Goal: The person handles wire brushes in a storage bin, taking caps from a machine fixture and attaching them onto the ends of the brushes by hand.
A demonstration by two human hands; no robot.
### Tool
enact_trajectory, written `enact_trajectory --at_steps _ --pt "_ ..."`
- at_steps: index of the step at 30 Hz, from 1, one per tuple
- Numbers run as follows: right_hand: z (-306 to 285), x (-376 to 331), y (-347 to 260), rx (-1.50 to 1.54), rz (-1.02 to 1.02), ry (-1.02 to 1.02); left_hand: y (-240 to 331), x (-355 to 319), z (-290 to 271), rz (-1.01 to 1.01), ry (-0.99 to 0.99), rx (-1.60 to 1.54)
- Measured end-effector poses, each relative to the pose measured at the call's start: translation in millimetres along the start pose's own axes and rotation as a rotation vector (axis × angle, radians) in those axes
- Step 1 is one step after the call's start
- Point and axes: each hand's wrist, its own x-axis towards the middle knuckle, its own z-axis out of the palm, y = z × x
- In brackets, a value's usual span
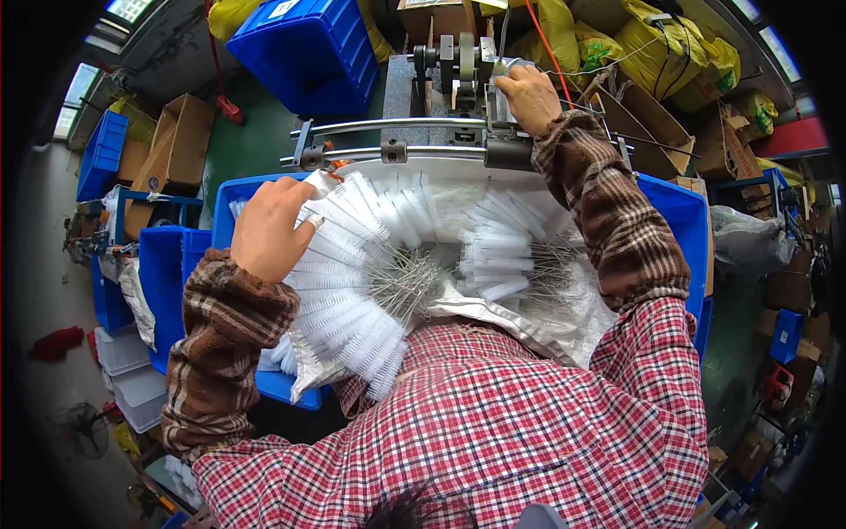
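Observation:
My left hand (275,227) is at the left edge of a fan of white bristle brushes (330,264) with twisted wire stems. Its fingers curl over the brush tips, with the thumb against the bristles; how many it grips is hidden. A second bunch of brushes (498,251) lies to the right, wire ends pointing right. Both bunches rest on a white sheet (471,306) across my lap and a blue bin. Reaching forward, my right hand (529,97) has its fingers closed at the side of a small metal machine (463,70); what they pinch is hidden.
Two metal rods (432,152) with collars cross in front of the machine. The blue bin (696,220) surrounds my lap. Another blue bin (308,53) stands far left of the machine. Yellow bags (661,48) and cardboard boxes (639,128) crowd the far right.

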Motion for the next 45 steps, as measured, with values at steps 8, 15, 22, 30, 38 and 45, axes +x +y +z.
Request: enact_trajectory --at_steps 8,15,22,30,38,45 --pt "13 4 25 0.232 -0.078 -0.043 -6 3 -1 -0.041 -0.029 -0.016" --pt "14 13 38 0.366 -0.071 -0.169 5 10 -17 -0.070 -0.075 -0.278" --pt "14 11 23 0.227 -0.139 -0.070 5 4 -29 -0.068 -0.017 -0.523" --pt "-34 -31 16 0.014 -0.069 0.060 -28 -24 -51 -0.199 0.076 -0.684" --pt "-35 -53 10 -0.164 0.249 -0.044 -11 -2 -58 -0.114 0.086 -0.868" --pt "-18 -15 -44 -0.168 0.205 0.015 15 22 -41 -0.041 -0.003 -0.927"
